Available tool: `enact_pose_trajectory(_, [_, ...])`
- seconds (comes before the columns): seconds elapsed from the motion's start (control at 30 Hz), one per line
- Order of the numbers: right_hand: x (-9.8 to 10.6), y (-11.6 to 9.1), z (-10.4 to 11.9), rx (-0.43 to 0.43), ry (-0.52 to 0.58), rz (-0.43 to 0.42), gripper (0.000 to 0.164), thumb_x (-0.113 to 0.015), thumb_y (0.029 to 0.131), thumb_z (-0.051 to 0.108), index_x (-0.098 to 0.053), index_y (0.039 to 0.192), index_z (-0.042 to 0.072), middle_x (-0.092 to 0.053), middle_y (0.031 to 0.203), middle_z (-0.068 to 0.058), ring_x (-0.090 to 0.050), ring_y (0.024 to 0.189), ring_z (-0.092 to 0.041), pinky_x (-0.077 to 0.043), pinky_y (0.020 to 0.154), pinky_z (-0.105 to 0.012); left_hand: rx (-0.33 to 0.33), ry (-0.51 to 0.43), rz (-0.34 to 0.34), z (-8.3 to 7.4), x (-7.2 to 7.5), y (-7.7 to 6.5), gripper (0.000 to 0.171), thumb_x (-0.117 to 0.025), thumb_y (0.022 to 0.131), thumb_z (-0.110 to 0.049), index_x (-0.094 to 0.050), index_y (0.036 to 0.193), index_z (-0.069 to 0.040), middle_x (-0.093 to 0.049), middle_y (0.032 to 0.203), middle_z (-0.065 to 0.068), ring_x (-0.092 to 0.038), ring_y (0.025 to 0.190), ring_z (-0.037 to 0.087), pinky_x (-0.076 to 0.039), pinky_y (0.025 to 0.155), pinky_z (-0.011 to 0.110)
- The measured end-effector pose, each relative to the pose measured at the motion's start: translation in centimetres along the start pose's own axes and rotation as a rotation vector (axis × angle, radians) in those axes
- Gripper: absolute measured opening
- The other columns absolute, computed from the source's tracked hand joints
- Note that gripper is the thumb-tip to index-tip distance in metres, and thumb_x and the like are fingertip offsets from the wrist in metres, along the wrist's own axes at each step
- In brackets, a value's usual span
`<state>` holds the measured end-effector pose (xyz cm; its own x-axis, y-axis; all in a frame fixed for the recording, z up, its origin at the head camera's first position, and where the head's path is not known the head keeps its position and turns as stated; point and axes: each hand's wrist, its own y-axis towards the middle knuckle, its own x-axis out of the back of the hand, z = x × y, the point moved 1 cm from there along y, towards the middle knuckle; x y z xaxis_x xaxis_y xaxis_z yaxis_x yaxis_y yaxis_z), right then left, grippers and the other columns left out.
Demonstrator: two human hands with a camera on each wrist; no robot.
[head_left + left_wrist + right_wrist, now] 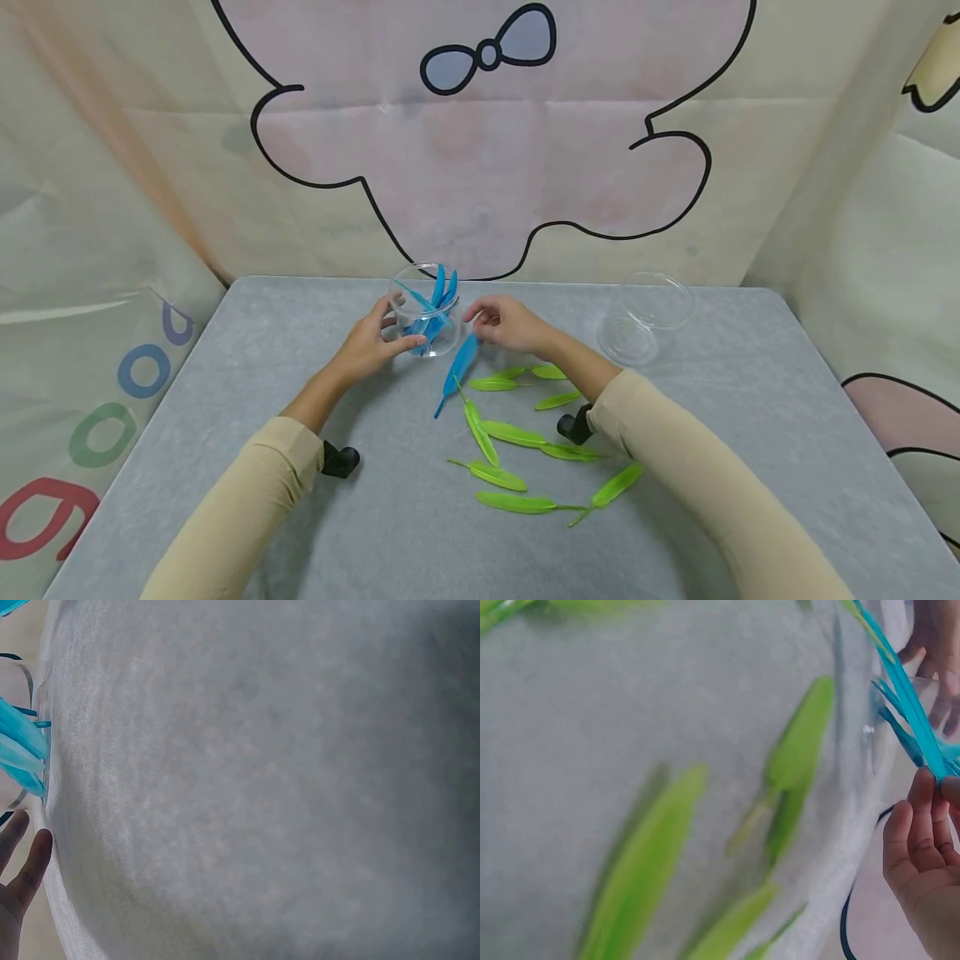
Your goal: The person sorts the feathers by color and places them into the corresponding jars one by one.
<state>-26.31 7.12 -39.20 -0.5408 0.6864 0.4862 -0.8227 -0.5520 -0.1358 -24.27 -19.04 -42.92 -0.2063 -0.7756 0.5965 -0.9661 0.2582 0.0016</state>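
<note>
My left hand (371, 340) holds a clear round jar (450, 340) at the back of the table, thumb across the front and fingers round the left side. Several blue feathers (440, 287) stand in the jar, some rising past its rim. Just right of it, my right hand (512, 325) pinches one end of another blue feather (462, 363), which slants down toward the front. The right wrist view shows this feather (911, 697) between thumb and fingertips. In the left wrist view, fingers (31, 871) of the left hand show below blue feathers (21, 746) at the edge.
Several green feathers (512, 503) lie scattered on the grey table (405, 517), in front of the right hand and below its forearm. A second clear jar (660, 304) stands at the back right. A printed cloth (465, 167) hangs behind the table.
</note>
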Motion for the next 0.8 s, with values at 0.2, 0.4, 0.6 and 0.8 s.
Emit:
enact_pose_trajectory(0.2, [1.2, 0.0, 0.8, 0.004, 0.033, -0.032, 0.021, -0.052, 0.1, 0.002, -0.06, 0.119, 0.0, -0.062, 0.094, -0.012, -0.059, 0.099, -0.044, -0.051, 0.086, -0.045, 0.0, 0.003, 0.002, 0.1, 0.1, 0.2, 0.095, -0.075, 0.088, -0.045, -0.02, 0.158, -0.012, -0.031, 0.159, 0.015, -0.042, 0.138, 0.041, -0.041, 0.104, 0.059])
enact_pose_trajectory(0.4, [2.0, -0.1, 1.4, 0.019, 0.031, -0.05, 0.02, -0.054, 0.1, 0.002, -0.061, 0.119, 0.002, -0.062, 0.095, -0.014, -0.059, 0.098, -0.041, -0.053, 0.087, -0.041, 0.0, 0.007, 0.008, 0.1, 0.1, 0.3, 0.094, -0.074, 0.088, -0.045, -0.02, 0.158, -0.012, -0.031, 0.159, 0.016, -0.042, 0.138, 0.041, -0.041, 0.104, 0.059])
enact_pose_trajectory(0.6, [2.7, -0.1, 2.1, 0.051, 0.026, -0.07, 0.019, -0.055, 0.099, -0.001, -0.061, 0.118, 0.0, -0.062, 0.094, -0.014, -0.061, 0.088, -0.028, -0.053, 0.087, -0.043, -0.002, 0.002, 0.01, 0.1, 0.2, 0.3, 0.093, -0.074, 0.089, -0.042, -0.02, 0.158, -0.011, -0.031, 0.159, 0.016, -0.042, 0.137, 0.041, -0.04, 0.105, 0.06])
enact_pose_trajectory(0.8, [3.5, -0.3, 3.1, 0.071, 0.027, -0.107, 0.022, -0.055, 0.099, 0.0, -0.062, 0.12, 0.0, -0.061, 0.095, -0.014, -0.062, 0.087, -0.027, -0.053, 0.087, -0.043, -0.005, 0.003, 0.014, 0.1, 0.2, 0.3, 0.093, -0.074, 0.089, -0.044, -0.021, 0.157, -0.011, -0.031, 0.159, 0.015, -0.042, 0.138, 0.04, -0.039, 0.106, 0.06])
